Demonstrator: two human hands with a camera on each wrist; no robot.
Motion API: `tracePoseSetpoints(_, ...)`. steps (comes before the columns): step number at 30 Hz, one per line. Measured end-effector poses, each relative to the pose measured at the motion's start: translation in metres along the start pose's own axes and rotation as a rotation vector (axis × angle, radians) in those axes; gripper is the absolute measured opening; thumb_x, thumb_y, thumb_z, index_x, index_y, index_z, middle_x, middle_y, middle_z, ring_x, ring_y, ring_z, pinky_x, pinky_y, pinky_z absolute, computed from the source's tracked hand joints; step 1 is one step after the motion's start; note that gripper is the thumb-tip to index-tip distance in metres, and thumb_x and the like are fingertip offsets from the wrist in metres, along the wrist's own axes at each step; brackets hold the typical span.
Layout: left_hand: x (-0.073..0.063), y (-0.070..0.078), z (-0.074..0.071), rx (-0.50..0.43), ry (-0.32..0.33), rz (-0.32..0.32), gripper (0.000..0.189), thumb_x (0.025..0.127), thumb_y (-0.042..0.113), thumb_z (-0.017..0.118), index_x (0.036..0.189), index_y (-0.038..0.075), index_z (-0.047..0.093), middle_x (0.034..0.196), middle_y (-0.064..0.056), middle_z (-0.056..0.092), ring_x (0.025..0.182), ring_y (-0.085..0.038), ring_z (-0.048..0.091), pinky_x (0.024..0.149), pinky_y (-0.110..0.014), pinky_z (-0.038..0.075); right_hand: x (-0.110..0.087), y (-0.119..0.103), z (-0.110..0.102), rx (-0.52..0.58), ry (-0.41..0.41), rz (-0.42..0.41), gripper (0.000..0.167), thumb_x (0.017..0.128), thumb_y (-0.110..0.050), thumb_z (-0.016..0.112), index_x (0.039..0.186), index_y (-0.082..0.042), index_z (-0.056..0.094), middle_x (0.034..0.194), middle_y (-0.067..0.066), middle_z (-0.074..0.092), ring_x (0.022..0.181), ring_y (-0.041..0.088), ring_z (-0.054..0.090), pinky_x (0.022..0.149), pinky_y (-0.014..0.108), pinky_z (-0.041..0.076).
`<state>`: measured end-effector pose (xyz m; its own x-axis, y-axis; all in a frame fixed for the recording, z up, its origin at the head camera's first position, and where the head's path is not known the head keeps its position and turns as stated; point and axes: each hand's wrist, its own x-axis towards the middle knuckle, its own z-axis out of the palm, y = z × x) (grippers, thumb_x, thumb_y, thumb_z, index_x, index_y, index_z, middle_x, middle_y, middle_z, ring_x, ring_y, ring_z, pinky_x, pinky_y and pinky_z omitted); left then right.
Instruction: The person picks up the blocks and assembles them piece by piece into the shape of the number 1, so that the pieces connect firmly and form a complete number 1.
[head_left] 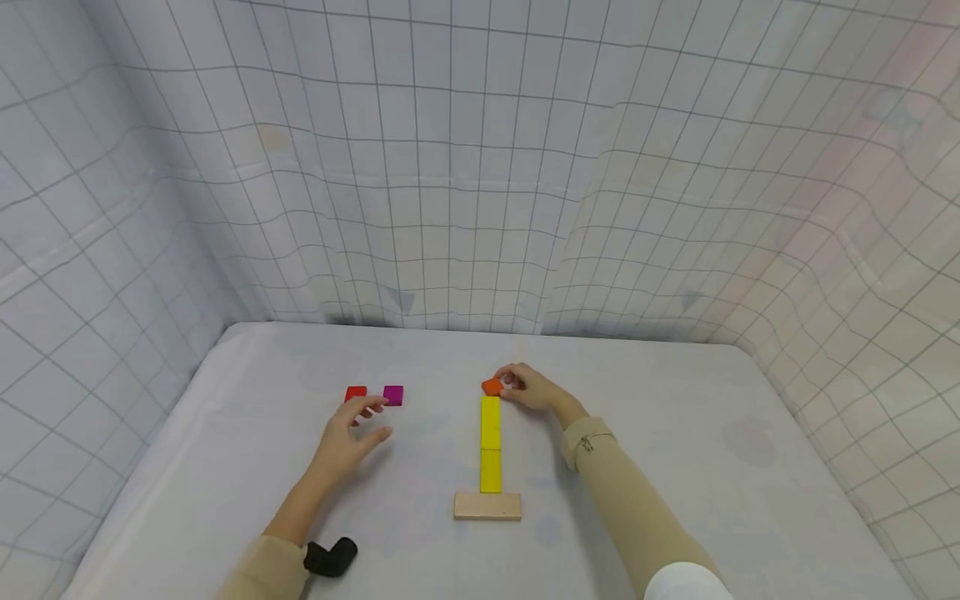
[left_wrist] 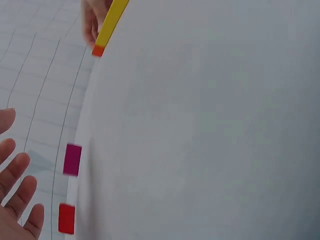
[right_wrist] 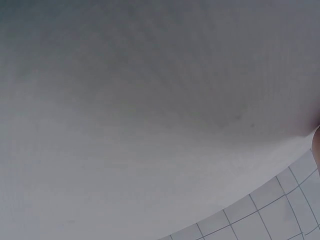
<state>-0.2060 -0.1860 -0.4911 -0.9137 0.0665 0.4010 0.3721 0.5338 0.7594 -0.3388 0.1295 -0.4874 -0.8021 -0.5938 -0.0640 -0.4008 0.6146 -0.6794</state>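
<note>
My right hand [head_left: 531, 388] is at the far end of a row of two yellow blocks [head_left: 491, 442], its thumb and fingers pinching a small orange block [head_left: 492, 387]. The orange block sits slightly turned beside the yellow end. A plain wooden plank [head_left: 487, 507] lies crosswise at the row's near end. Fingers spread, my left hand [head_left: 347, 442] hovers with nothing in it, close to a red square block [head_left: 356, 392] and a magenta square block [head_left: 393, 395]. In the left wrist view both the magenta block [left_wrist: 72, 160] and the red block [left_wrist: 66, 218] show whole.
A white cloth covers the table [head_left: 645, 517], and its far edge runs behind the blocks. Grid-patterned sheets [head_left: 495, 167] hang behind and at both sides. A black strap piece [head_left: 331, 557] sits at the left wrist, and a white round piece [head_left: 686, 583] at the right sleeve.
</note>
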Motion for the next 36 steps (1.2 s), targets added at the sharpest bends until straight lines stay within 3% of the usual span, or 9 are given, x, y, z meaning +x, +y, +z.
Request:
tracePoseSetpoints(7,0.016,-0.027,-0.024,0.096,0.074,-0.051,0.044,0.075,0.001,0.071,0.115,-0.003,0.054,0.104,-0.021,0.055,0.093,-0.033,0.045,0.078,-0.048,0.036,0.001,0.004,0.0,0.002,0.0,-0.024,0.028,0.091,-0.013,0.057,0.117,-0.005,0.053,0.099,0.008,0.048,0.088,0.017,0.042,0.08,0.028,0.036)
tracePoseSetpoints(15,0.026,-0.049,-0.032,0.158,0.013,-0.103,0.053,0.075,0.011,0.074,0.12,-0.001,0.05,0.109,-0.022,0.052,0.097,-0.035,0.044,0.081,-0.048,0.033,0.001,0.004,-0.001,0.028,-0.009,-0.018,0.029,0.089,-0.013,0.057,0.117,-0.004,0.053,0.098,0.007,0.047,0.085,0.017,0.04,0.077,0.027,0.034)
tracePoseSetpoints(28,0.03,-0.061,-0.036,0.16,-0.042,-0.181,0.051,0.075,0.015,0.073,0.12,0.001,0.052,0.112,-0.021,0.051,0.101,-0.035,0.041,0.084,-0.052,0.026,0.003,0.005,0.0,0.043,-0.022,-0.007,0.029,0.09,-0.012,0.057,0.117,-0.006,0.052,0.099,0.007,0.046,0.088,0.018,0.04,0.08,0.03,0.034)
tracePoseSetpoints(36,0.029,-0.069,-0.037,0.211,-0.05,-0.14,0.049,0.076,0.024,0.073,0.117,0.003,0.055,0.112,-0.019,0.053,0.096,-0.033,0.043,0.08,-0.048,0.029,0.002,0.004,0.001,0.036,-0.012,-0.012,0.029,0.089,-0.012,0.057,0.117,-0.005,0.052,0.097,0.006,0.045,0.086,0.017,0.04,0.078,0.028,0.034)
